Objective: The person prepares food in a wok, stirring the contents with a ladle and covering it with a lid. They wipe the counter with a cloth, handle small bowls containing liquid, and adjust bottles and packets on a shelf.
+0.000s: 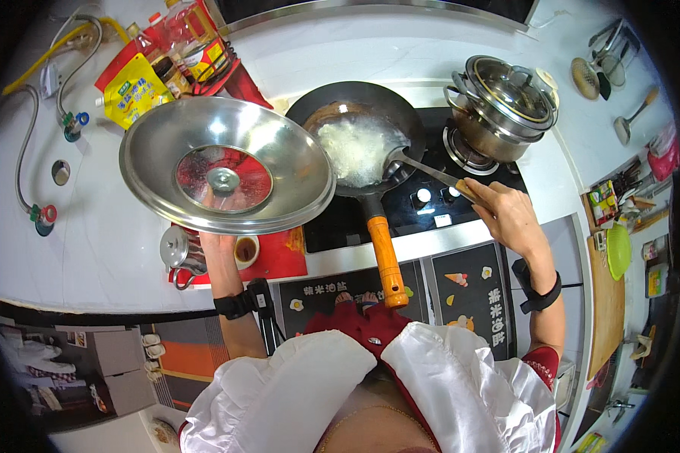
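Note:
My left hand (221,240) holds a large steel wok lid (294,164) from behind. Through its round glass window (195,178), my fingers show blurred at the central knob. The lid is raised left of the wok, its concave inner side towards me. My right hand (507,218) grips the wooden handle of a metal wok spatula (430,171). The spatula's blade rests inside the dark wok (351,93), at the right edge of pale, bubbling food (357,150). A wooden wok handle (382,255) points towards me, with neither hand on it.
A steel pot with a glass lid (501,113) stands on the right burner of the black hob (430,141). Seasoning bottles (190,39) and a yellow pouch (133,93) crowd the back left. Near my left wrist are a lidded metal pot (184,252) and a cup of brown liquid (246,250).

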### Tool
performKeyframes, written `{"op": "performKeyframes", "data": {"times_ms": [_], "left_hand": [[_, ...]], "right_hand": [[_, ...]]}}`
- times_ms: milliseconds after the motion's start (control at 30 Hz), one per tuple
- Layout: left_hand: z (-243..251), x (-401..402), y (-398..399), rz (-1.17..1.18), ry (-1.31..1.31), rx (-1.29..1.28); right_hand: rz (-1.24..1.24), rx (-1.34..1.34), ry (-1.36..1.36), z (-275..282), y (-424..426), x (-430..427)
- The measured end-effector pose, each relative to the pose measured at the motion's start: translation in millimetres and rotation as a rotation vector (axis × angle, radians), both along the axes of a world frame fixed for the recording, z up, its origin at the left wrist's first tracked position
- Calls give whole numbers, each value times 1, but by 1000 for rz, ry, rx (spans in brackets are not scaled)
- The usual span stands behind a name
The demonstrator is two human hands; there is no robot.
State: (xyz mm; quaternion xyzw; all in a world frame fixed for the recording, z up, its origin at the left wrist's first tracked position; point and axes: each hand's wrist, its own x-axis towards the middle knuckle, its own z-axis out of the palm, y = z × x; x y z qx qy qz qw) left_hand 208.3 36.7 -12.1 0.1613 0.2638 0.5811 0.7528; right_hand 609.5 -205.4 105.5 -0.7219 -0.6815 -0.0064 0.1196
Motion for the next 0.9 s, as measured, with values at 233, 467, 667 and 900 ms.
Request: {"op": "performKeyframes", "data": {"times_ms": [233,467,667,900], "left_hand": [[-15,-17,-19,1,-45,52],[-35,-34,-23,147,127,95],[-27,-37,-24,-9,18,131],[-20,-33,-26,25,71,79]], "right_hand": [[90,1,67,-44,36,-7],[136,21,135,-74,87,-25],[179,117,136,-95,125,-25],[115,130,105,-105,162,-11]]}}
